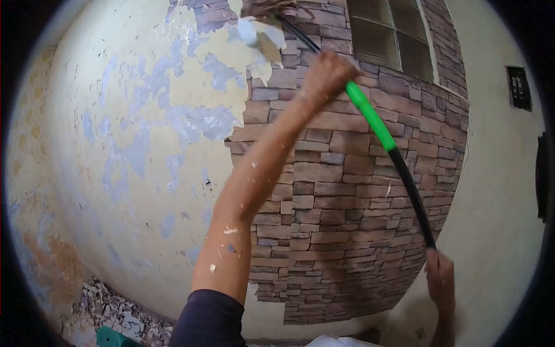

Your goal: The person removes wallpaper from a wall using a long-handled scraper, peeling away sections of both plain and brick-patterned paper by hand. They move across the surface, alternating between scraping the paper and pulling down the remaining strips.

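My left hand [330, 75] is raised and wrapped around the upper shaft of a long broom [371, 118], whose handle is black with a green section. Lower at the right, my right hand [440, 277] grips the black end of the same handle. The pole slants up to the left, and its brownish, bristly head, partly cut off by the top edge, overlaps the wall. Just below that head, a pale loose flap of wallpaper [260, 41] hangs from the torn edge of the stone-patterned wallpaper [341, 191]. Small flakes stick to my left forearm.
Patchy bare wall [144, 144] with bluish marks spreads to the left. A glass-paned window [390, 32] is at upper right, and a dark switch plate [519, 88] farther right. Torn scraps [118, 309] lie on the floor beside a green object [113, 337].
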### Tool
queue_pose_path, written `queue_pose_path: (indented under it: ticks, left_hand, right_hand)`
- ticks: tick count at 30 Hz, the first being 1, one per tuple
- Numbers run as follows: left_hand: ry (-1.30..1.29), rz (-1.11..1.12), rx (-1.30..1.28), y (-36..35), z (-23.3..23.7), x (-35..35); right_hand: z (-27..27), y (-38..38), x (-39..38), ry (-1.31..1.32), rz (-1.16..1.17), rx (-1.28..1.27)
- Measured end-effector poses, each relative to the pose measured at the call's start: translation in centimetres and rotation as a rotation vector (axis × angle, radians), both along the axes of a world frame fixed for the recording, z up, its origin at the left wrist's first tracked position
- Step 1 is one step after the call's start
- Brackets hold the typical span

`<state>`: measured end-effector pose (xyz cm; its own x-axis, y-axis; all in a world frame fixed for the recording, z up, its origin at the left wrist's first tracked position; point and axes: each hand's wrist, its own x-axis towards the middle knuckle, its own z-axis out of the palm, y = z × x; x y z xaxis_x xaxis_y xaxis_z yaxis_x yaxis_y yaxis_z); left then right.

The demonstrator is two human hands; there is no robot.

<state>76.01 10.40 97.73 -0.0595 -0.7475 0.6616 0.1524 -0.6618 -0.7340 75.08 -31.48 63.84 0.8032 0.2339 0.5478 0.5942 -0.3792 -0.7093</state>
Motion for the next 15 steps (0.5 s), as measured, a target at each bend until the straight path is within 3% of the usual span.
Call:
queue_pose_path:
  ticks: [3, 4, 5, 6, 7, 8, 9, 10, 11, 12, 13, 15]
  left_hand:
    - [-0.111, 0.175, -0.037, 4.0, 8.9, -0.3]
    - [-0.060, 0.105, -0.053, 5.6, 11.2, -1.7]
    - [-0.037, 0.032, -0.026, 7.1, 15.9, -3.6]
    - [-0.066, 0.123, -0.102, 8.0, 19.0, -4.4]
    - [-0.012, 0.066, -0.066, 15.3, 26.1, -1.3]
    - [-0.107, 0.618, -0.166, 10.2, 20.2, -9.5]
    - [-0.006, 0.251, -0.176, 16.1, 24.2, -8.8]
    - [-0.224, 0.215, -0.102, 17.8, 22.8, -10.2]
    - [-0.035, 0.383, -0.355, 14.7, 18.9, -14.7]
    - [-0.246, 0.385, -0.042, 19.4, 18.6, -14.7]
    - [0.015, 0.389, -0.373, 18.4, 16.0, -16.9]
    - [-0.329, 0.345, 0.091, 23.0, 10.1, -18.1]
  right_hand:
    - [9.4, 3.0, 0.4, -0.072, 0.062, 0.015]
    - [11.9, 4.5, 0.5, -0.101, 0.038, 0.032]
    - [15.5, 5.6, 0.0, -0.187, 0.022, -0.008]
    - [18.9, 6.4, -0.8, -0.257, 0.008, -0.074]
    - [21.7, 7.3, -1.9, -0.274, 0.002, -0.095]
    - [23.4, 8.5, -2.7, -0.289, 0.011, -0.110]
    - [24.3, 9.9, -3.3, -0.295, 0.014, -0.096]
    - [24.6, 11.0, -4.0, -0.315, 0.041, -0.111]
    - [23.9, 11.6, -4.5, -0.318, 0.070, -0.134]
    - [22.8, 12.1, -5.0, -0.309, 0.076, -0.125]
    - [21.1, 12.7, -5.6, -0.393, 0.094, -0.143]
    - [16.9, 14.0, -6.8, -0.475, 0.133, -0.157]
